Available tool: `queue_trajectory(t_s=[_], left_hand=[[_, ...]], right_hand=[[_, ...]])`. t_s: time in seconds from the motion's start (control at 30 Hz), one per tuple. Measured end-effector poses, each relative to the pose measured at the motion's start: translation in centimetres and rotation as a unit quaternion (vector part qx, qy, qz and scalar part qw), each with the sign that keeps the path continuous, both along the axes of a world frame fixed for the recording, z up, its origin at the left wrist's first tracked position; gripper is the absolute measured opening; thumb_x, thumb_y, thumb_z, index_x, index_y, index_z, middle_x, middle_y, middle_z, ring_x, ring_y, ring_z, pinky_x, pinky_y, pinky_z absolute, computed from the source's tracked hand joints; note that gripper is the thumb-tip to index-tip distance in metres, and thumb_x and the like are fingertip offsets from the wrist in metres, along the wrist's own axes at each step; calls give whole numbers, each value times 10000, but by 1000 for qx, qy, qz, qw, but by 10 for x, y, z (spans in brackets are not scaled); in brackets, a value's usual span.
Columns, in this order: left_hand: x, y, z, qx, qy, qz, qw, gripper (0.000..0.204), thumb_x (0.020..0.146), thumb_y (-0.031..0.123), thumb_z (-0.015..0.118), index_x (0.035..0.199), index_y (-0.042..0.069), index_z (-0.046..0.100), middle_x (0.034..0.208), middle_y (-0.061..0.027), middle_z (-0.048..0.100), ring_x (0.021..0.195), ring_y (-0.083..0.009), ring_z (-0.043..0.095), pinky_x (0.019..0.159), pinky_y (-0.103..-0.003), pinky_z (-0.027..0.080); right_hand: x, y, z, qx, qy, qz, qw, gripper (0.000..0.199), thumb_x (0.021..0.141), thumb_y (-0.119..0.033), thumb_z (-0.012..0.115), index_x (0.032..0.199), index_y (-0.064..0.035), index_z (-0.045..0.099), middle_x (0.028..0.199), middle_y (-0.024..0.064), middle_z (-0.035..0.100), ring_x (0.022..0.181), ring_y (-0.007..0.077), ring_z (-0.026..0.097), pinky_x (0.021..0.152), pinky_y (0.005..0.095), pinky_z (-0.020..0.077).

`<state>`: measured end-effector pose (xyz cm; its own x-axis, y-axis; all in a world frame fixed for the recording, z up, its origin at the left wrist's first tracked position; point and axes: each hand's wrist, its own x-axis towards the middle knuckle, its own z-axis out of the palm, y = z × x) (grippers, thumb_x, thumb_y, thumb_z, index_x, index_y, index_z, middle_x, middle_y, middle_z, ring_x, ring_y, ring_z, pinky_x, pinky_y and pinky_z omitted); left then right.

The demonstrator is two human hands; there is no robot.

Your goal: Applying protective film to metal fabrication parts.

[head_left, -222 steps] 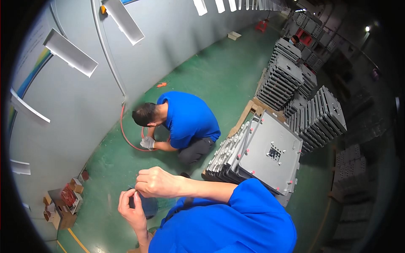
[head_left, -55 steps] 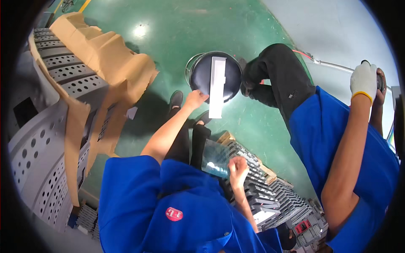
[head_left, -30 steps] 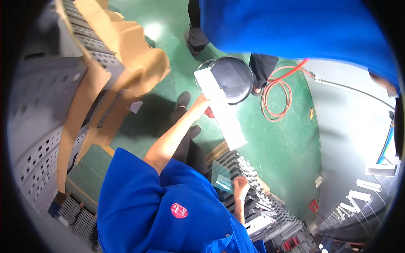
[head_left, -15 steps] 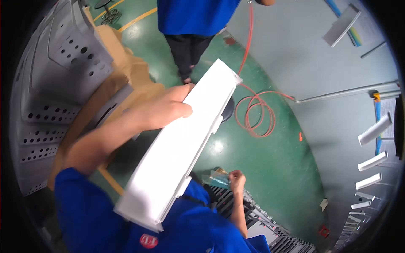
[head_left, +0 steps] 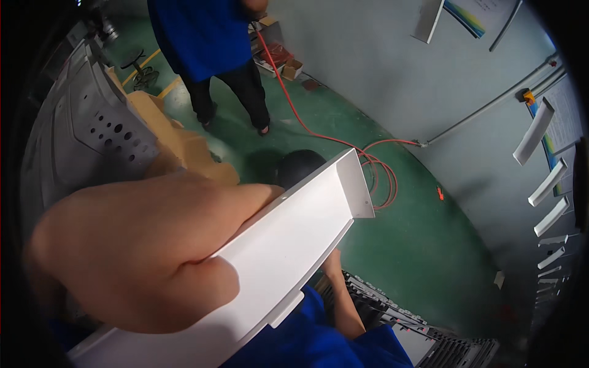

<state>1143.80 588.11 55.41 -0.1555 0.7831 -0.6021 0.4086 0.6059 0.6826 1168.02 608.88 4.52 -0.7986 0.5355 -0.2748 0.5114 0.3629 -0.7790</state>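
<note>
A long white panel [head_left: 294, 239] with a turned-up end flange and a small tab along its lower edge slants across the view, close up. My left hand [head_left: 202, 279] is closed on its upper edge, thumb lying over the inner face and the other fingers out of sight behind it. Lower and to the right, my right hand [head_left: 332, 264] shows only in part past the panel's edge. Its fingers are hidden, so what they hold, if anything, cannot be seen.
Grey moulded parts with round holes [head_left: 113, 135] stack at the left beside brown wrapping [head_left: 190, 147]. A person in blue [head_left: 202, 43] stands ahead. A red hose [head_left: 294, 116] coils on the green floor near a black round stool [head_left: 300, 167]. Slatted racks [head_left: 392, 319] stand lower right.
The white panel has come closer and tilted, showing its inner face and end flange. My left hand came nearer with it. My right hand's fingers have gone behind the panel, and the view has swung right.
</note>
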Motion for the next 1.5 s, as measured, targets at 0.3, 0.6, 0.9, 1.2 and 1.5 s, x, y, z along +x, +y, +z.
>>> queue_trajectory(t_s=[0.3,0.6,0.9,1.2,1.5], left_hand=[[-29,-1,-23,19,266,-253,930,597,660,90,475,1229,-73,550,889,-200,689,810,-282,677,721,-367,517],[-40,23,-15,-127,238,5,963,544,690,225,478,1129,-59,628,866,-183,670,806,-272,644,753,-353,498],[-48,30,-22,-177,262,17,949,345,683,214,503,841,-69,620,783,-200,611,711,-286,579,690,-365,456],[-55,33,-36,-187,211,12,959,251,725,182,493,696,-64,537,619,-128,495,562,-201,455,560,-353,382],[-95,9,-136,-182,16,225,957,294,633,135,542,829,-66,629,706,-85,587,607,-166,553,520,-338,404]], right_hand=[[-19,-22,17,-38,46,23,998,151,797,-83,660,854,57,655,718,161,687,676,242,690,670,345,534],[-35,-58,19,-104,6,27,994,164,797,-88,659,860,63,658,732,170,689,700,253,694,690,348,534],[-33,-57,10,-86,16,27,996,143,784,-69,667,852,57,663,718,150,682,669,225,675,668,342,534],[-30,-54,8,-95,18,32,995,151,796,-86,672,843,57,664,707,150,682,653,211,672,646,334,531],[-24,-53,-1,-75,4,28,997,161,792,-100,676,854,49,673,713,165,687,660,248,688,653,350,539]])
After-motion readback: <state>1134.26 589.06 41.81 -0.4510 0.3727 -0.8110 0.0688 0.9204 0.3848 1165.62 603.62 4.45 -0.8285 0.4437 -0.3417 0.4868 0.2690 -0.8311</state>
